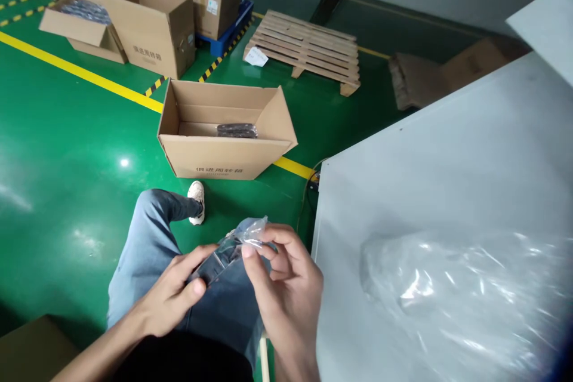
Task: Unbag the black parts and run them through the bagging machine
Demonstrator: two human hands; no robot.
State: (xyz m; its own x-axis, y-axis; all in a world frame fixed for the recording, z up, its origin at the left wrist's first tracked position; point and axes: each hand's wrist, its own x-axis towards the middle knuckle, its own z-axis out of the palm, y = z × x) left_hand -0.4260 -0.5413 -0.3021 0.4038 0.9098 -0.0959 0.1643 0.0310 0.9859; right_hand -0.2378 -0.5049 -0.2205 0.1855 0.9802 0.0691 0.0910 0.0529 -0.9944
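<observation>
Far off beyond my left hand, up and to the left, I've got a low open carton (pixel 98 51) with shiny wrapped things (pixel 85 11) in it, and a taller open box (pixel 150 42) right up beside it. Nearer in, a knee in blue jeans (pixel 145 239) sits just past my left hand (pixel 172 289), and that hand is busy: thumb on the near side, fingers on the far side, gripping a small dark part (pixel 218 264). So there's the part, tilted, right between my two hands above the lap. A white shoe (pixel 197 202) is on the green floor (pixel 120 131) ahead, and straight beyond the hands stands a big open box (pixel 224 158) with a dark wrapped pack (pixel 237 131) inside. Over to my right hand (pixel 289 286) now: thumb and fingers pinching the clear bag (pixel 255 231) at the part's upper end (how far down the bag reaches, I can't tell from here). Farther out, beyond that hand, lies a wooden pallet (pixel 308 42). And to the right of it all, a grey table (pixel 403 173), with a heap of clear plastic (pixel 461 298) spread on top, well apart from my fingers.
</observation>
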